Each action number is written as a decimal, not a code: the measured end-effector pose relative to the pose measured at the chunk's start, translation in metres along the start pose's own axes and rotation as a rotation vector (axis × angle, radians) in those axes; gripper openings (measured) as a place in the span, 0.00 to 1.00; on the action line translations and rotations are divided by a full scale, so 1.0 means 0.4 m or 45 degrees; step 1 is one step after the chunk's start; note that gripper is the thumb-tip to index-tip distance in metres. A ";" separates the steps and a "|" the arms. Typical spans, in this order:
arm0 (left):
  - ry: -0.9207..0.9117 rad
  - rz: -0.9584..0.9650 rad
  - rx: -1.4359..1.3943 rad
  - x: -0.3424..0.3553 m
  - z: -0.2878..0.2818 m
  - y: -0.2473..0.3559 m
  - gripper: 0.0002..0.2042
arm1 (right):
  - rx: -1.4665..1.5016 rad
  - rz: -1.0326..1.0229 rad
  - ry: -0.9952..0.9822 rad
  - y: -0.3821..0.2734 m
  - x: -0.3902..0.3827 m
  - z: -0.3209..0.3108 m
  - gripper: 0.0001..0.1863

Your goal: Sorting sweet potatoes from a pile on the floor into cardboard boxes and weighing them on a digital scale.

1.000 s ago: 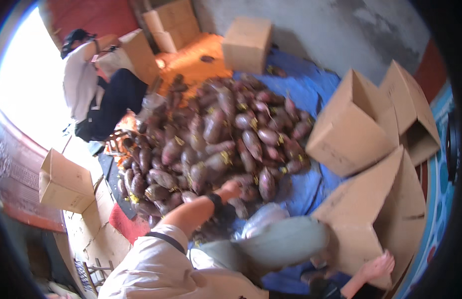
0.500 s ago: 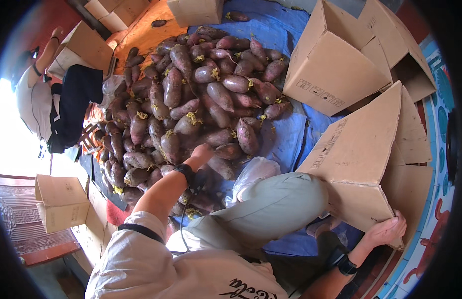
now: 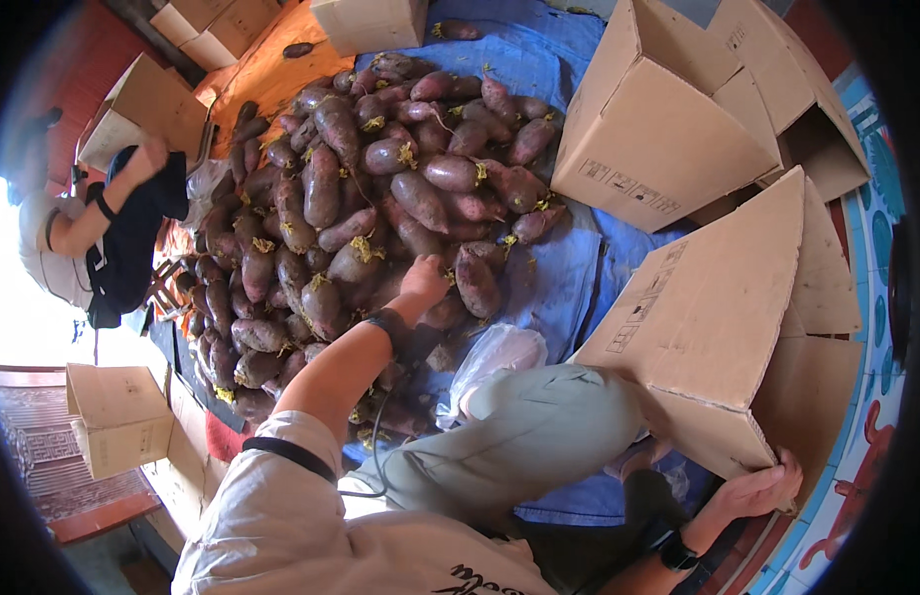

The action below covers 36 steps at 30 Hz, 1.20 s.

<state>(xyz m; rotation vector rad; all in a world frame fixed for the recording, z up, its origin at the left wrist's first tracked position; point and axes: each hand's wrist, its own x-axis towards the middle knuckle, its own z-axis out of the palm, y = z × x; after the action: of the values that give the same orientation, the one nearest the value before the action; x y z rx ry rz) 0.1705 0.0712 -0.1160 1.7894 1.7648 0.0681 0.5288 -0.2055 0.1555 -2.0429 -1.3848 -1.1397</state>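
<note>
My left hand [image 3: 425,278] reaches into a heap of purplish sweet potatoes [image 3: 341,183], several with yellowish sprouts, beside a long upright one [image 3: 477,283]. Its fingers are curled in among them; whatever they hold is too hidden to make out. At the lower right, my right hand [image 3: 767,486] grips the bottom edge of an opened cardboard box [image 3: 708,307] that leans by my knee. A clear plastic bag [image 3: 490,367] lies between my leg and the heap.
Cardboard boxes [image 3: 658,119] stand at the upper right, behind the heap and at the left [image 3: 118,416]. Blue [image 3: 579,288] and orange [image 3: 256,55] sheets cover the floor. Another person [image 3: 73,238] works at the far left near a bright opening.
My left hand has moved farther up and forward into the heap. My right hand stays on the box edge, slightly lower in view. The other person's arm has swung down.
</note>
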 end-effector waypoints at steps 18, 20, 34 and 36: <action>-0.193 0.412 0.926 0.073 0.084 0.147 0.21 | 0.000 0.007 -0.035 0.000 0.003 -0.007 0.20; -0.194 0.447 1.013 0.063 0.103 0.163 0.21 | 0.004 0.003 -0.032 -0.007 0.007 -0.009 0.20; -0.412 0.637 1.188 0.008 0.157 0.173 0.24 | 0.011 -0.012 -0.032 -0.008 0.002 -0.012 0.19; -0.355 0.699 1.194 0.001 0.172 0.153 0.23 | 0.010 -0.004 -0.036 -0.008 0.002 -0.012 0.19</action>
<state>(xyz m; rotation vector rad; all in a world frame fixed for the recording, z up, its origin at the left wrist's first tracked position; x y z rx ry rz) 0.2557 0.0501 -0.1439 2.7166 1.1013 -0.8704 0.5240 -0.2069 0.1585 -2.0597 -1.4037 -1.1090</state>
